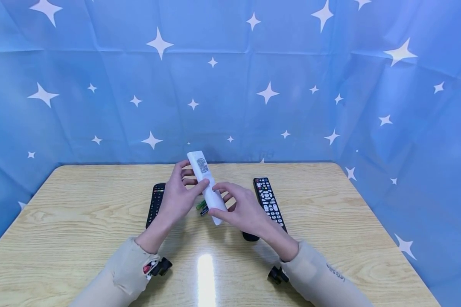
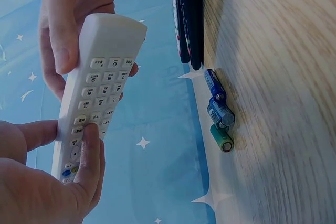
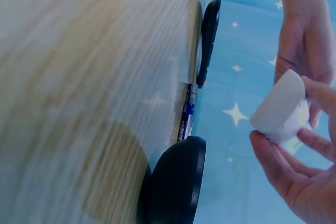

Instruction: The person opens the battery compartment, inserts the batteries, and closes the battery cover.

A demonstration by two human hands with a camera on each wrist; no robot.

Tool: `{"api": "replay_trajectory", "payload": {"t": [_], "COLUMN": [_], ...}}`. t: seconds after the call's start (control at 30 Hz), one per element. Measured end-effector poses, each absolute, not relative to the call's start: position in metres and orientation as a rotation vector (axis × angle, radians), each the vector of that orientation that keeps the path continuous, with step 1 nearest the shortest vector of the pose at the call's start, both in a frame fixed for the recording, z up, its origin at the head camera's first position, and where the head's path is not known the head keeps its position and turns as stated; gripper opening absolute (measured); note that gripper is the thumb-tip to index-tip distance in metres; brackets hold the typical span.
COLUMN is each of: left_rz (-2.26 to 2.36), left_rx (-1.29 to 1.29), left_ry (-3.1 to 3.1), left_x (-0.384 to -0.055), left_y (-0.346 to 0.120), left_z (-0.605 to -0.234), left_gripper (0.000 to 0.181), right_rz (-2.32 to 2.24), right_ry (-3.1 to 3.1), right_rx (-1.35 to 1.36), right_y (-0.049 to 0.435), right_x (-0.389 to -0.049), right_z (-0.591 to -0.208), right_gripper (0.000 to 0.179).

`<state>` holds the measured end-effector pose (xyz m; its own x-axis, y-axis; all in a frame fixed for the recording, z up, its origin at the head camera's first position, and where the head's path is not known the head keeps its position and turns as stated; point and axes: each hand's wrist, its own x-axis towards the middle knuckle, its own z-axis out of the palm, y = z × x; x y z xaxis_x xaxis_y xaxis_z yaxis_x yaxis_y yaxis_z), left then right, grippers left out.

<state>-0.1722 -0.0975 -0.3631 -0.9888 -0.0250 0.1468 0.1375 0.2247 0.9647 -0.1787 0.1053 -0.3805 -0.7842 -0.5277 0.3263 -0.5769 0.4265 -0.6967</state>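
Observation:
Above the middle of the table, both hands hold a white remote control [image 1: 207, 181], tilted, with a printed code on the back facing the head camera. The left hand [image 1: 178, 196] grips it around its far half, thumb on the back and fingers on the button side. Toward the near end, the right hand [image 1: 246, 209] pinches it between thumb and fingers. The left wrist view shows the white buttons on the remote's front [image 2: 100, 90]. Beneath it on the table lie a green battery [image 2: 222, 138] and blue batteries [image 2: 220, 113], partly hidden in the head view.
A black remote [image 1: 155, 204] lies left, partly behind the left hand. To the right lies another black remote [image 1: 269, 200], with a further black rounded end [image 1: 250, 237] beside it under the right wrist. A blue star-patterned curtain [image 1: 230, 85] stands behind the wooden table [image 1: 100, 204].

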Motion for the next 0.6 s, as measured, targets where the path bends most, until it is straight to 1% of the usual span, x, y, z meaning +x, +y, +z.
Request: {"api": "replay_trajectory", "payload": {"t": [0.3,0.6], "left_rz": [-1.918,-1.925], "left_rx": [-0.103,-0.123], "left_ry": [-2.324,-2.305], "left_x": [-0.1722,-0.1721], "left_y": [-0.0964,-0.0934], "left_z": [-0.3625,-0.3618], "left_gripper": [0.068,0.068], "right_rz": [1.262,1.239], "right_ry": [-2.575,-2.567], "right_rx": [1.001,1.016], "right_y": [0.1045,0.1059], "right_x": [-0.1771,-0.1782], "right_z": [-0.3792,-0.3796], "right_gripper": [0.049,0.051]}}
